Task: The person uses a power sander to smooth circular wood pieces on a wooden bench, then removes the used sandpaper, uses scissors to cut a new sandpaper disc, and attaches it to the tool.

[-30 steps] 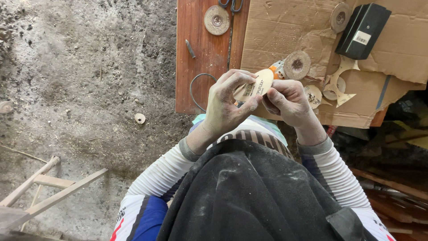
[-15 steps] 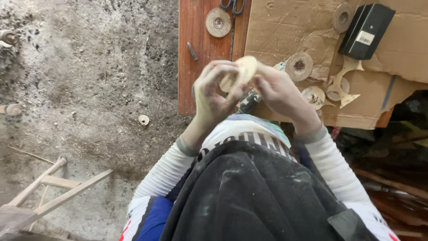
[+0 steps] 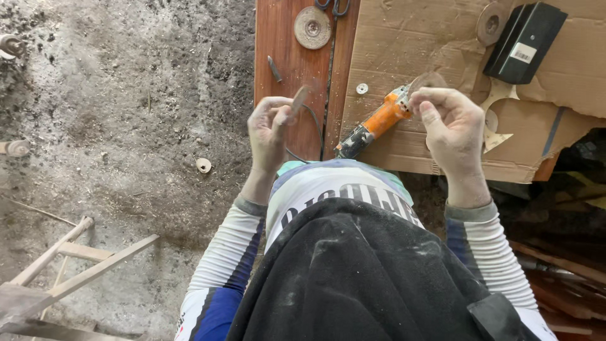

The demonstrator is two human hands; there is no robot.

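Thin wooden disc is being pinched edge-on by the left hand; the right hand, at three o'clock, is being curled loosely, holding nothing, beside the orange grinder.

Orange grinder apparently blocks the gap between hands.

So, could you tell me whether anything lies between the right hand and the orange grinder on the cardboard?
Nothing visible does. The right hand is already at the head end of the orange grinder, fingers curled over it. The left hand is apart from it, pinching a small blurred wooden piece over the red board.
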